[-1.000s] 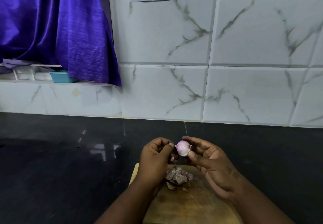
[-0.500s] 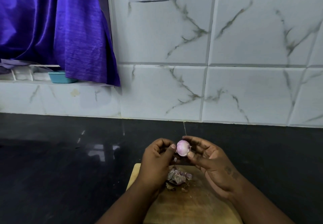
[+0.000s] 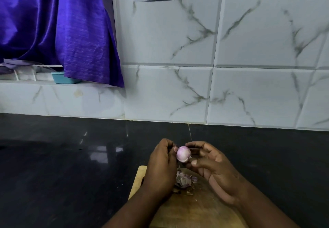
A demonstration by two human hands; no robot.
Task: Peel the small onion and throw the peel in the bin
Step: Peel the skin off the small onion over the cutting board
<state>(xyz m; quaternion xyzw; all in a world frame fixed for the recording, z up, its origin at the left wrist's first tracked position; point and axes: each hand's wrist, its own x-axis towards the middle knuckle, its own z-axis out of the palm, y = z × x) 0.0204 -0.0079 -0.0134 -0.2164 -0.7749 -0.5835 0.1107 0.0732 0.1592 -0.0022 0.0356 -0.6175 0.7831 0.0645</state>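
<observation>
A small pale pink onion (image 3: 183, 153) is held above the far end of a wooden cutting board (image 3: 192, 208). My left hand (image 3: 162, 167) pinches it from the left with curled fingers. My right hand (image 3: 211, 167) holds it from the right between thumb and fingertips. A little heap of purple-brown peel (image 3: 185, 180) lies on the board just below the onion, partly hidden by my left hand. No bin is in view.
The board sits on a glossy black counter (image 3: 71, 165) that runs to a white marble-tiled wall (image 3: 213, 67). A purple cloth (image 3: 53, 28) hangs at the upper left over a ledge with a small teal tray (image 3: 64, 80).
The onion has been turned slightly between the fingers. Both hands have shifted a little closer together; the peel heap lies as before.
</observation>
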